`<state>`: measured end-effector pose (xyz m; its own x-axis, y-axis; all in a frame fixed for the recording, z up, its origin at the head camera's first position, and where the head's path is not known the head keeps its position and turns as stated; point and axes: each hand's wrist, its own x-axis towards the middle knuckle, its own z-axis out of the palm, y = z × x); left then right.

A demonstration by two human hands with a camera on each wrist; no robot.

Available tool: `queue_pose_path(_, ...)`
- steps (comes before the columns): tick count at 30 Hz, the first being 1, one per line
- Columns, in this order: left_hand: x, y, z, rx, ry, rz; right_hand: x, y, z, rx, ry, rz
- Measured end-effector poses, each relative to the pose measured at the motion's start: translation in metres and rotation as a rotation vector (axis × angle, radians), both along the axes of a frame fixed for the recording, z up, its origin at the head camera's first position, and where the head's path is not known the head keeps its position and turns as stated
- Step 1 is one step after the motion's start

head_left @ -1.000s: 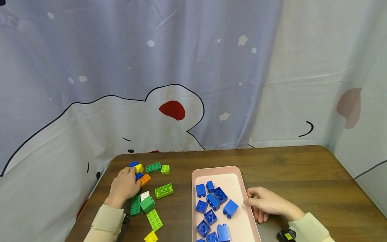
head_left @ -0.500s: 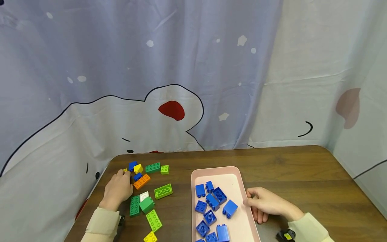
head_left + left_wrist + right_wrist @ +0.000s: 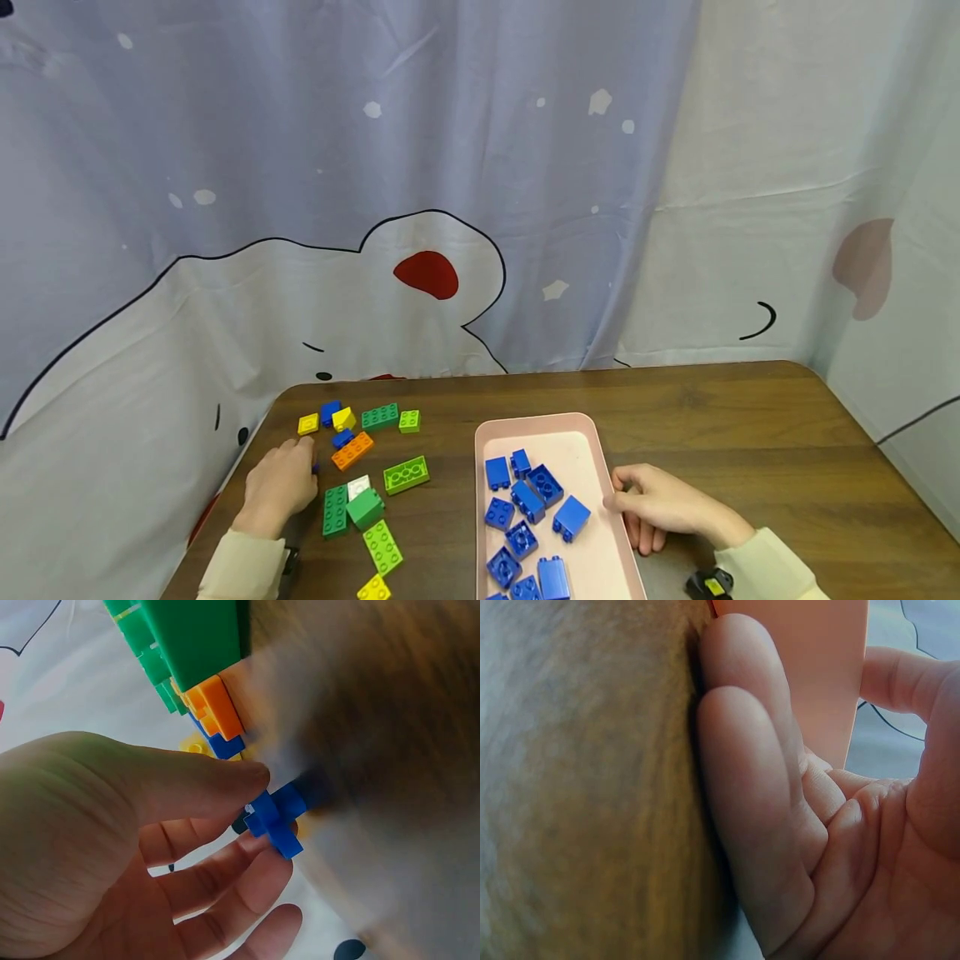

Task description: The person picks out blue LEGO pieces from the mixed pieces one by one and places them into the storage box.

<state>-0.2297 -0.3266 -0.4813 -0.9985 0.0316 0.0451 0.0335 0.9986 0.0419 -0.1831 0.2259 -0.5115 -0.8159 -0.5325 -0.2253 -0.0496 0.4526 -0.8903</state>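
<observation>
My left hand (image 3: 277, 485) is at the left of the table, pinching a small blue toy brick (image 3: 276, 817) between thumb and fingertips. Only a sliver of that brick shows in the head view. Just beyond the hand lie a yellow brick (image 3: 308, 424), a blue brick (image 3: 342, 439) and an orange brick (image 3: 352, 451). My right hand (image 3: 671, 504) grips the right rim of a pink tray (image 3: 617, 533), thumb over the edge and other fingers curled outside, resting by the tabletop. Several blue bricks (image 3: 528, 500) lie scattered in the tray.
Green bricks (image 3: 335, 511), a white brick (image 3: 359, 487), lime bricks (image 3: 382, 546) and a yellow brick (image 3: 374, 587) lie between left hand and tray. Farther back are a dark green brick (image 3: 380, 416) and a small lime one. A curtain (image 3: 570, 208) hangs behind the wooden table (image 3: 712, 417).
My left hand has drawn back toward me and slightly left from the brick cluster with the blue brick, uncovering the yellow and orange bricks. My right hand and the tray stay put.
</observation>
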Motion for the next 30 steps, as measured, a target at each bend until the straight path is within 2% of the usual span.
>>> queue_pose_path(5,0.004,-0.002,0.000,0.013,-0.024,0.007,0.001,-0.001,0.000,0.002,0.000,-0.002)
queue_pose_path(10,0.009,-0.001,0.000,0.023,-0.006,-0.001,0.001,-0.001,0.000,0.001,-0.002,-0.003)
queue_pose_path(17,0.016,0.009,0.002,0.039,0.098,-0.039,0.002,-0.002,0.000,0.003,0.000,-0.001)
queue_pose_path(22,0.023,0.030,0.012,0.050,0.182,-0.075,0.001,-0.001,0.002,-0.008,0.002,0.005)
queue_pose_path(27,0.028,0.059,0.020,0.060,0.279,-0.141,0.000,0.000,0.002,-0.003,0.009,0.006)
queue_pose_path(30,0.034,0.078,0.025,0.060,0.301,-0.180,0.000,0.000,0.001,-0.002,0.008,0.008)
